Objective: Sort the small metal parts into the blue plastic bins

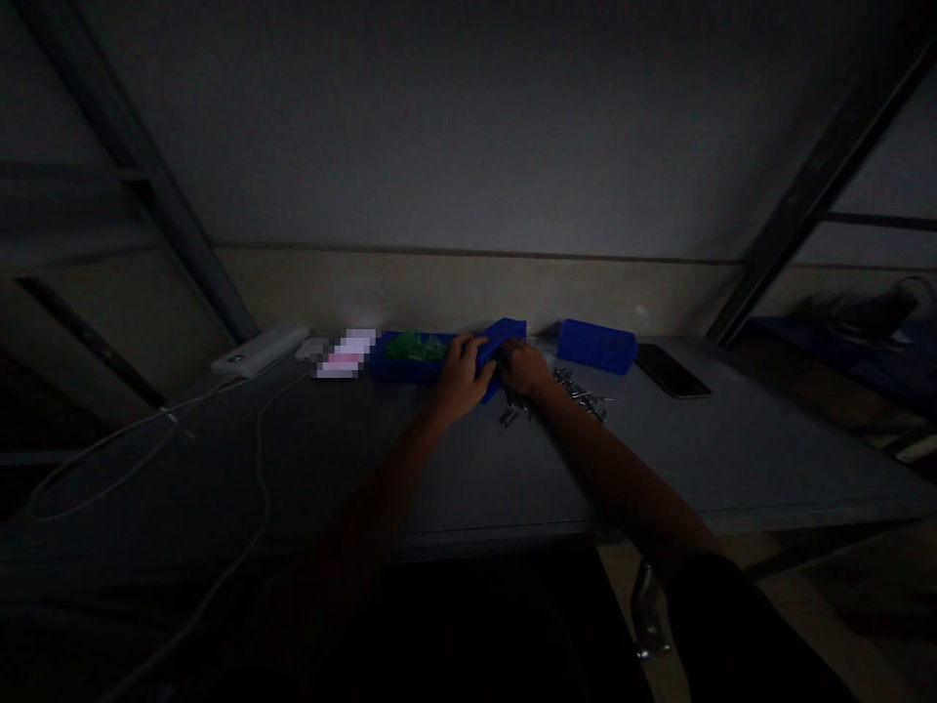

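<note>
A long gray table (468, 488) is set against the wall, its surface dimly lit. At its left end a white box-shaped object (262, 351) is laid, with white cables (262, 469) trailed over the tabletop. Beside it a flat object with a bright, blurred-out face (347, 353) is placed, then a blue bin (402, 372) filled with green pieces (414, 347). Near the middle a tilted blue bin (507, 330) is seen, its base partly hidden. Loose metal pieces (582, 394) are scattered next to it. Farther right, another blue bin (596, 348) and a dark phone (673, 372) are set close together.
</note>
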A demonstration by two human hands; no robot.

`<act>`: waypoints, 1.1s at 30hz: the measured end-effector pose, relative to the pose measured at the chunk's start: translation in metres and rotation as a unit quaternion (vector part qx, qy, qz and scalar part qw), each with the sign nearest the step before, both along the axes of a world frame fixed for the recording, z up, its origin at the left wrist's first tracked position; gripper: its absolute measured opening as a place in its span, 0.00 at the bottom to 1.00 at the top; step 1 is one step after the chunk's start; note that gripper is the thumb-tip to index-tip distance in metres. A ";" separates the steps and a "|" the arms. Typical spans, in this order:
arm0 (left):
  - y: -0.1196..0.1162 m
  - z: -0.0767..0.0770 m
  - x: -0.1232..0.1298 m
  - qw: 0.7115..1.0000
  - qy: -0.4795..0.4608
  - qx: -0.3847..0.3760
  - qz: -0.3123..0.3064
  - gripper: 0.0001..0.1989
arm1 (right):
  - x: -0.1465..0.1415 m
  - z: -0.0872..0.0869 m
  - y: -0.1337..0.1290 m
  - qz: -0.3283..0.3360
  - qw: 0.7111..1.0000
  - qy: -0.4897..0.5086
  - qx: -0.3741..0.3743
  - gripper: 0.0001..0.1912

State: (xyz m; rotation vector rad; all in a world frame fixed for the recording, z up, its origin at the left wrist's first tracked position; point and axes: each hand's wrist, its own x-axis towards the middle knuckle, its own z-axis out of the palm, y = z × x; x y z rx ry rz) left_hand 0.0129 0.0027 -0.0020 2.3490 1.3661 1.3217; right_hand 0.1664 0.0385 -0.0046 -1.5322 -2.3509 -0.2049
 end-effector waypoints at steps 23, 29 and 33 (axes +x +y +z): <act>0.001 -0.001 -0.002 0.999 0.005 0.009 -0.032 0.17 | 0.005 0.015 -0.021 -0.055 0.996 -0.061 -0.041 0.17; 0.003 -0.002 -0.001 0.999 0.002 0.014 -0.033 0.17 | 0.008 0.018 -0.026 -0.109 0.992 -0.037 -0.054 0.17; 0.004 -0.002 -0.002 0.999 0.000 0.018 -0.034 0.17 | 0.009 0.015 -0.024 -0.035 0.999 0.011 -0.011 0.22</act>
